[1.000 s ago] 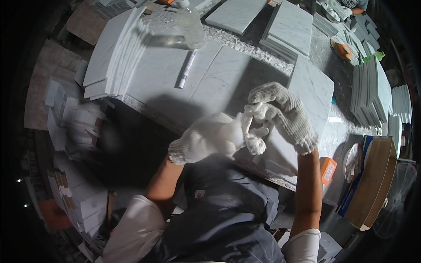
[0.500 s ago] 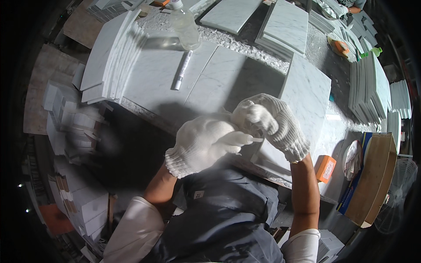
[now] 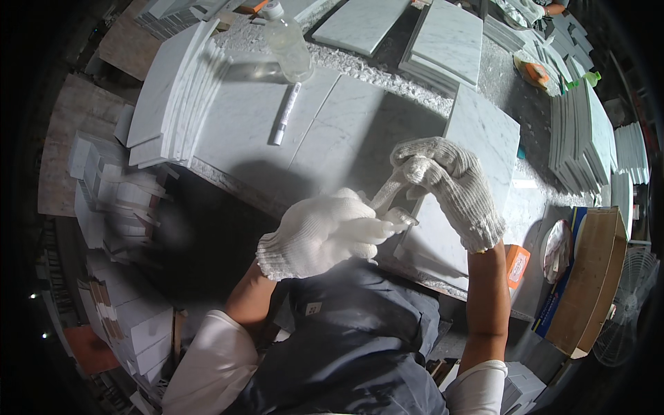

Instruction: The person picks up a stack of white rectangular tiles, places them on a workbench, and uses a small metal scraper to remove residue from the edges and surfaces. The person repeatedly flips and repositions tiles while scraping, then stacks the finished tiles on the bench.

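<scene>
Several marble slabs (image 3: pixel 332 131) cover the surface (image 3: pixel 387 69) — stacks far right; both gloved hands, left (image 3: pixel 318 235) and right (image 3: pixel 449 187), now together, pinching a small clear piece (image 3: pixel 400 218) — previously apart.

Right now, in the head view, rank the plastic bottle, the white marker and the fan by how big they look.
1. fan, partly cut off at the rim
2. plastic bottle
3. white marker

Fisheye bending makes true size unsure.

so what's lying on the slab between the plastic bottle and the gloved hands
In the head view, a white marker pen lies on the grey marble slab, between the clear plastic bottle and the gloved left hand and right hand.
</scene>
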Motion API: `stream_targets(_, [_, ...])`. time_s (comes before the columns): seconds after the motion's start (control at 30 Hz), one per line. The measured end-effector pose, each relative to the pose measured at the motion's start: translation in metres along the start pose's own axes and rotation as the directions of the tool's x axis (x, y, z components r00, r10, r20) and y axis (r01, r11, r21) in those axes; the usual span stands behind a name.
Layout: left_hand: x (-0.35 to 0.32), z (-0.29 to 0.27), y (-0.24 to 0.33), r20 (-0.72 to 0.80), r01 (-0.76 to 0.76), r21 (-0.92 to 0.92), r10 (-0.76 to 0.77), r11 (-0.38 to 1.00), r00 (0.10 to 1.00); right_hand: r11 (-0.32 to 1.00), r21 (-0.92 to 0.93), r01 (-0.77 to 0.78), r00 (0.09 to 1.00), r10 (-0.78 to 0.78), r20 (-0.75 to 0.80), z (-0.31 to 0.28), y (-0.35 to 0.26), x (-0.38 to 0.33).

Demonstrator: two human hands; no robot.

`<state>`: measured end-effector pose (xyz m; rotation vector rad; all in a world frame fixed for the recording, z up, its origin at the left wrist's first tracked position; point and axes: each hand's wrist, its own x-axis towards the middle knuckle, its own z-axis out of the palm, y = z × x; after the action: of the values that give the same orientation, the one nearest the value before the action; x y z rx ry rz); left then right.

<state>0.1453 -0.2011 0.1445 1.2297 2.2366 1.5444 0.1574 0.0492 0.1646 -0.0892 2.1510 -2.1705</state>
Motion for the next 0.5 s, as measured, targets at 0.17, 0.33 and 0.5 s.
stream_targets(0.17, [-0.010, -0.001, 0.002, -0.239, 0.224, -0.489, -0.377, 0.843, 0.895, 0.993, 0.014, -0.115, 0.970, 0.115, -0.216, 0.001, -0.002, -0.002])
stream_targets(0.33, [-0.010, 0.007, 0.015, -0.215, 0.360, -0.453, -0.492, 0.816, 0.843, 0.980, 0.135, -0.149, 0.919, 0.188, -0.348, 0.026, 0.000, -0.008])
stream_targets(0.5, [0.006, 0.026, 0.011, -0.237, 0.402, -0.130, -0.423, 0.906, 0.875, 0.978, 0.107, -0.178, 0.867, 0.208, -0.452, 0.055, 0.010, -0.018])
